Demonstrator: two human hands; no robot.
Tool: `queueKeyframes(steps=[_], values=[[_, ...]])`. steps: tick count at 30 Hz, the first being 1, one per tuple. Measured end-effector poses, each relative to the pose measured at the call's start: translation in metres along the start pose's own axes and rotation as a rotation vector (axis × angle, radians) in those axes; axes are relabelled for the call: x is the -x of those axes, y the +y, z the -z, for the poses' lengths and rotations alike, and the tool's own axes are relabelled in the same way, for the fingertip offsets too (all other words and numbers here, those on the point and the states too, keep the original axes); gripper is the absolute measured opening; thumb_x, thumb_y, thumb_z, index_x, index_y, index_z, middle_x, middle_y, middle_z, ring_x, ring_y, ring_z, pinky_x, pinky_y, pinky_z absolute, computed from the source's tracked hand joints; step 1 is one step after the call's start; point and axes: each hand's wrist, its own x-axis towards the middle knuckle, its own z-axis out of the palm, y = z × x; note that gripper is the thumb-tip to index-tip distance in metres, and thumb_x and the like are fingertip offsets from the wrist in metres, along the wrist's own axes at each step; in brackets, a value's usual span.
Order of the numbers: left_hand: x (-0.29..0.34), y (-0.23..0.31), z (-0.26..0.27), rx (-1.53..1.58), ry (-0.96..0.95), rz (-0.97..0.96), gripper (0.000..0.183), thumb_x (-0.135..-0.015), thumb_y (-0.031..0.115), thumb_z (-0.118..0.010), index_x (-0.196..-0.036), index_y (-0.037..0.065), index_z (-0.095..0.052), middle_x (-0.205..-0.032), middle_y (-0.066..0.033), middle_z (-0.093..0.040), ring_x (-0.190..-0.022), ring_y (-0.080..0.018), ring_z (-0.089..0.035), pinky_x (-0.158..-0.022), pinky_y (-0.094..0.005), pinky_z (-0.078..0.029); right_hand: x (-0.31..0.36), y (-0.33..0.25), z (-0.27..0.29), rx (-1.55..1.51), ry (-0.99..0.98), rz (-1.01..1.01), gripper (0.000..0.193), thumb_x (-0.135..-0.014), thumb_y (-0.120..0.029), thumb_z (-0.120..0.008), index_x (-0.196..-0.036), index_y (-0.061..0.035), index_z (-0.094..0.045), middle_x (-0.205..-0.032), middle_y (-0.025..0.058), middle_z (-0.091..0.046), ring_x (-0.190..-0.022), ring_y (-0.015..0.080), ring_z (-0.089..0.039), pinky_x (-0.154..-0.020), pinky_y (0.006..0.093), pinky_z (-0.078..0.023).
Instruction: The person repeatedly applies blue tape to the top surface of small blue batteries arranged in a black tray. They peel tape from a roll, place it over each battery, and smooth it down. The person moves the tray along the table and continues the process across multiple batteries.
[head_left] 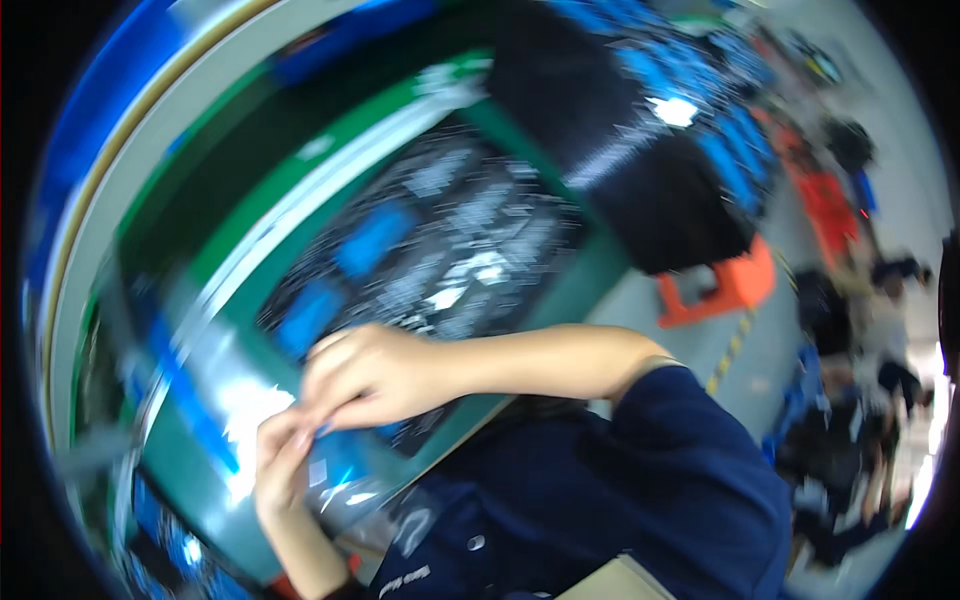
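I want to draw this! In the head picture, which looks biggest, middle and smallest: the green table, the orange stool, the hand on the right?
1. Green table, far the biggest.
2. Right hand and orange stool look alike; the hand is nearer the camera, so unsure.

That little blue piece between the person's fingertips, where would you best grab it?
Probably by its free lower end, coming from below-left: the right hand covers the small blue piece from above, and the left hand meets it from beneath. Motion blur hides its exact shape, so this is a guess.
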Motion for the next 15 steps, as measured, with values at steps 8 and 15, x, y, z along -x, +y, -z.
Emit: queueKeyframes(steps=[8, 15], values=[[-0.003, 0.028, 0.004, 0.036, -0.183, 0.206, 0.010, -0.087, 0.008, -0.066, -0.091, 0.000, -0.061, -0.077, -0.0006, -0.062, -0.068, -0.0060, -0.056, -0.059, -0.0202, -0.043, -0.014, -0.018, -0.012, 0.219, -0.158, -0.006, 0.025, -0.062, -0.003, -0.076, -0.086, -0.0088, -0.072, -0.102, 0.0058, -0.064, -0.096, 0.0284, -0.057, -0.081, 0.0377, -0.049], [-0.024, 0.021, 0.070, -0.697, 0.637, -0.300, 0.009, -0.082, 0.007, -0.069, -0.084, 0.001, -0.062, -0.071, -0.0014, -0.061, -0.053, -0.0020, -0.049, -0.045, -0.0192, -0.034, -0.007, -0.020, -0.009, 0.056, -0.346, -0.155, 0.019, -0.067, -0.001, -0.074, -0.085, -0.0069, -0.072, -0.093, 0.0062, -0.067, -0.089, 0.0240, -0.062, -0.078, 0.0338, -0.051]])
